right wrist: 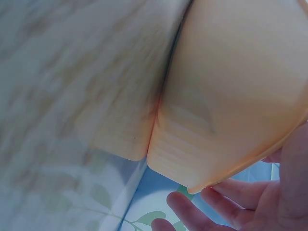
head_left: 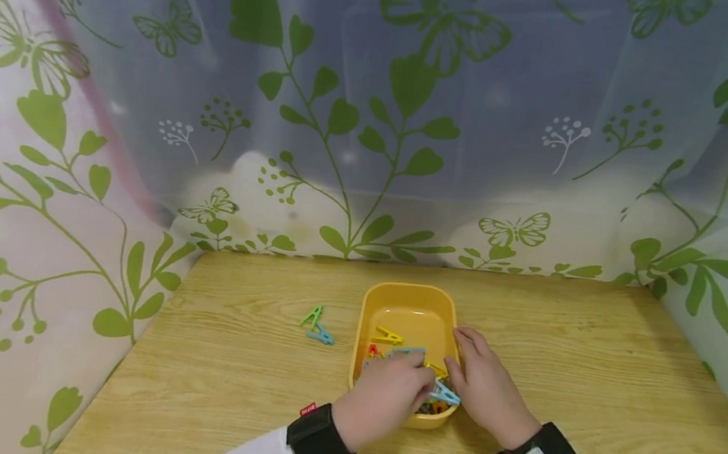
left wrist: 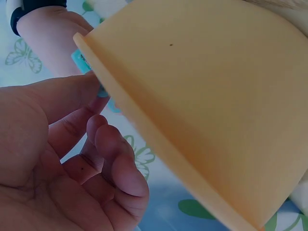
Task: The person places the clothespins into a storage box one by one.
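Observation:
A yellow plastic bin (head_left: 412,292) stands on the table with small clothespins inside it. My left hand (head_left: 387,391) reaches over its near left rim, and the thumb and index finger pinch a light blue clothespin (head_left: 446,393). The left wrist view shows this clothespin (left wrist: 81,60) partly hidden behind the bin's rim. On the bin's right side, my right hand (head_left: 488,385) holds the rim, thumb over the inside and fingers along the outer wall. Inside the bin lie a yellow clothespin (head_left: 389,335), a red clothespin (head_left: 373,351) and several others, partly covered by the left hand.
Left of the bin, a green clothespin (head_left: 312,316) and a blue clothespin (head_left: 321,335) lie close together on the wooden table (head_left: 235,363). A curtain (head_left: 363,127) printed with leaves and butterflies hangs behind the table and along both sides.

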`<state>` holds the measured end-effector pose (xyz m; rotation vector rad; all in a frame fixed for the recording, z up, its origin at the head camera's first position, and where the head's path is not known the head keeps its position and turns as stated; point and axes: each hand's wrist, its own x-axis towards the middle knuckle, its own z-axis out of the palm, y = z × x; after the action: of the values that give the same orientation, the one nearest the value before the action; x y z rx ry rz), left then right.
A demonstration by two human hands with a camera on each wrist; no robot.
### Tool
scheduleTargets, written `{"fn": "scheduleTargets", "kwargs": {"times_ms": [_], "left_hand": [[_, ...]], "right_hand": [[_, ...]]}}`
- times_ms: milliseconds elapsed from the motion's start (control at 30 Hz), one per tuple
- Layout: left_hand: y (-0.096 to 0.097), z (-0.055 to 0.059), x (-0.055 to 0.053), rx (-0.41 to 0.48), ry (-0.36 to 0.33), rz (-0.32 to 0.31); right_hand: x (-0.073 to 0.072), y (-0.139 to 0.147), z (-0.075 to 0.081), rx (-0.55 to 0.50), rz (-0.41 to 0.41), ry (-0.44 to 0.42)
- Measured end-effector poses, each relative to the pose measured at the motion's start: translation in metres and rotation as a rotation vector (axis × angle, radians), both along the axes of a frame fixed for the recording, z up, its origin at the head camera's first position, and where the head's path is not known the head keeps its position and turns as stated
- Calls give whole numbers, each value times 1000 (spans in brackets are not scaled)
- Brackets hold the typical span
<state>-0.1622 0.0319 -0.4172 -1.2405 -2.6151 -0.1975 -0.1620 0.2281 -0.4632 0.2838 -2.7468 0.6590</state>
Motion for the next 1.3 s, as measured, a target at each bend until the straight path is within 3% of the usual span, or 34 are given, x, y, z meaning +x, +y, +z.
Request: {"fn": "scheduleTargets", "kwargs": {"times_ms": [300, 600, 833, 967, 1100, 1200, 1300], "left_hand": [[-3, -2, -2, -10, -31, 19], [-5, -10, -7, -50, -36, 19], [-12, -4, -10, -41, -72, 18], [-20, 1, -19, 4, -94, 39], [-35, 8, -35, 103, -166, 85], [-50, 9, -51, 183, -208, 156], [-66, 3, -69, 228, -178, 262]], "right_hand": [[-1, 0, 0, 0, -8, -17], [0, 0, 0, -4, 5, -3], [0, 0, 1, -13, 0, -19], [0, 0, 3, -17, -8, -39], [1, 0, 4, -16, -18, -60], [1, 0, 4, -14, -22, -65], [1, 0, 3, -11, -22, -62]]}}
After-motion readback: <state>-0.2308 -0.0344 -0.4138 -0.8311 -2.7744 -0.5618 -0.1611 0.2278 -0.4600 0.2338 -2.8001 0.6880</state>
